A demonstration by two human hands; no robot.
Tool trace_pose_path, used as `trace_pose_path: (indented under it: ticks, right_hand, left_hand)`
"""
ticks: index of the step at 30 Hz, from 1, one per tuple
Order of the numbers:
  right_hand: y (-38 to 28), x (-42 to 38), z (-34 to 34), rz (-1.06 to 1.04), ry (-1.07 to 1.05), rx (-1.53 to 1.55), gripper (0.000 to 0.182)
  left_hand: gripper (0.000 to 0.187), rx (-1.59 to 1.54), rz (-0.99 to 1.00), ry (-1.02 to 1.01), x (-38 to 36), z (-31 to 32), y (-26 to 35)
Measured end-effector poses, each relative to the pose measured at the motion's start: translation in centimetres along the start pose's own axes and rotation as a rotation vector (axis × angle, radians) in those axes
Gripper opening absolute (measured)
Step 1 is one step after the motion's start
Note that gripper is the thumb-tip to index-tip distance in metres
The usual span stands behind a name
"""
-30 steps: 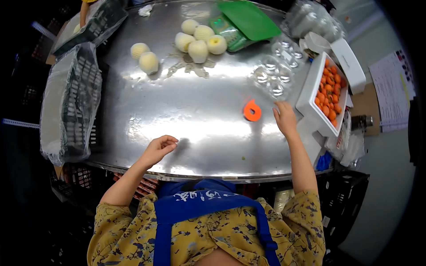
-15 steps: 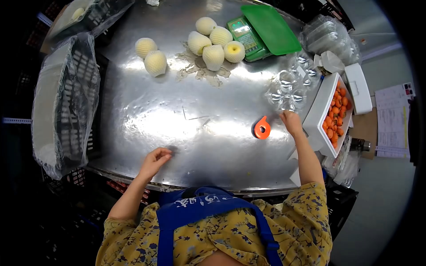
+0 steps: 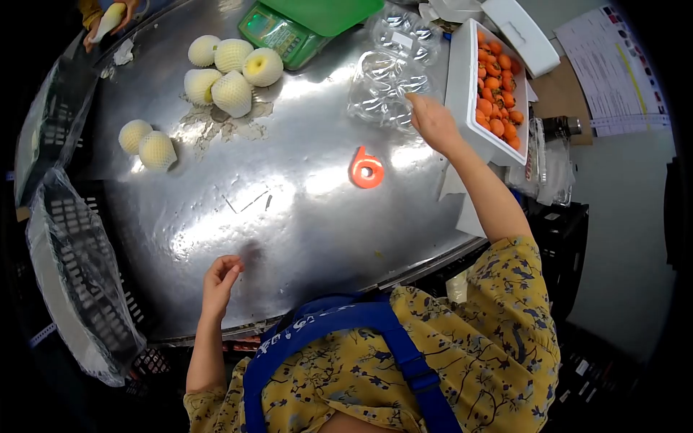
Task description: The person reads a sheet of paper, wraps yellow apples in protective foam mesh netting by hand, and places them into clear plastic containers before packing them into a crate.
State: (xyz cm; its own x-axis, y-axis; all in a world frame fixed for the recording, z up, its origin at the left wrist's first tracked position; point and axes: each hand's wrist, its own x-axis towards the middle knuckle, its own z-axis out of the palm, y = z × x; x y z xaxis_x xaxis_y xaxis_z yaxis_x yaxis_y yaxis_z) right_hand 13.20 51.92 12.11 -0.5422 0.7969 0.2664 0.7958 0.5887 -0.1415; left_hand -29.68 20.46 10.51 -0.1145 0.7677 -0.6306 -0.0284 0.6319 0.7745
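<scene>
Fingers of the right hand [image 3: 432, 121] are reaching onto the near edge of the clear trays [image 3: 381, 85], a loose stack of plastic clamshell packs that is lying on the counter [image 3: 289, 209]. The hand is stretched flat with the palm down and is gripping nothing; whether the fingertips are already pressing the plastic or only hovering over it, I cannot tell. The trays are lying just ahead of this hand and a little to its left, between the green scale [image 3: 278, 30] and the white box [image 3: 469, 108] of small orange fruit [image 3: 498, 94], which is standing just beside the hand on its right. The orange tape roll [image 3: 367, 169] is sitting near the wrist, on the side towards the body. The left hand [image 3: 220, 280] is resting at the near edge of the counter with loosely curled fingers, empty, and well apart from the trays, so the right hand is clearly the nearer one.
</scene>
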Motion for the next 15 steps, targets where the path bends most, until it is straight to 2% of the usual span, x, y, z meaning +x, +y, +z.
trace_pose_path:
  ticks: [3,6,8,10,14,15]
  right_hand:
    - [0.6,1.4,-0.8,0.131,0.006,-0.069,0.017]
    - [1.3,2.1,-1.1,0.236,-0.114,-0.080,0.024]
    - [1.9,2.7,-1.4,0.421,0.068,0.018,0.032]
    - [3.8,3.0,-2.0,0.586,0.348,0.208,0.030]
    - [4.8,2.3,-3.9,0.600,0.677,0.737,0.025]
    - [3.0,2.0,-5.5,0.488,0.705,0.676,0.023]
  left_hand:
    - [0.023,0.012,0.042,-0.015,0.1,0.5,0.6]
    - [0.022,0.021,0.074,-0.024,-0.2,0.7,1.5]
    - [0.021,0.042,0.073,-0.013,-0.5,0.7,1.5]
    - [0.021,0.064,0.063,-0.015,-0.5,0.9,1.5]
    - [0.022,0.095,0.092,0.005,-1.4,1.0,2.7]
    - [0.023,0.100,0.114,0.003,-1.2,1.1,3.3]
